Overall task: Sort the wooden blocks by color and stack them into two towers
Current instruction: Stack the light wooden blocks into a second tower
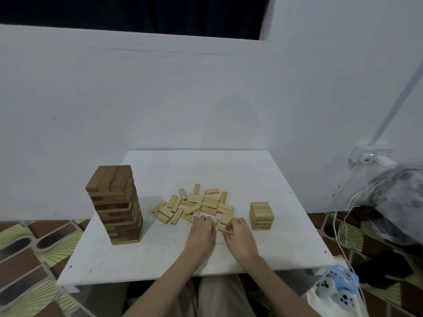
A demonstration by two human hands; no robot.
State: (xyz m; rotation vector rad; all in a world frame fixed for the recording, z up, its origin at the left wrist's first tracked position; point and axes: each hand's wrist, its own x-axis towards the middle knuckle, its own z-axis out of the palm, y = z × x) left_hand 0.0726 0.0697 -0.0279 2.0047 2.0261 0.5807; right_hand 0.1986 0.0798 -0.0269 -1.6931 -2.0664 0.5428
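**Dark tower up, light tower barely begun**

Head view. Progress, judged from the layout: the dark tower [115, 204] looks finished — many crossed layers of brown blocks, three to a layer, standing well off to the left of the fingers. A few layers sit slightly proud, edges not quite flush. The light tower [261, 215] is only a few layers high, just right of the right hand's fingers. The bulk of the pale blocks remains unsorted in a loose pile [194, 205] lying just beyond both hands, so most of the second tower is left to build.

Left hand [202, 232]: palm down at the near edge of the pile, fingers curled over a pale block [215, 221]; whether they have truly closed on it or only rest there, I cannot tell.

Right hand [238, 234]: fingers [229, 228] pinched around the end of another pale block [223, 228], which sits low at the table, between the two hands.

Materials: blocks are plain sawn wood, rectangular bars of one size, matte, with squared edges; the pale ones honey-yellow, the dark ones walnut-brown with visible grain. The table [160, 259] is a flat white board, scuffed and speckled with dark flecks near the fingers, small screw holes at its corners. Patterned floor [34, 248] below, white wall [160, 99] behind.
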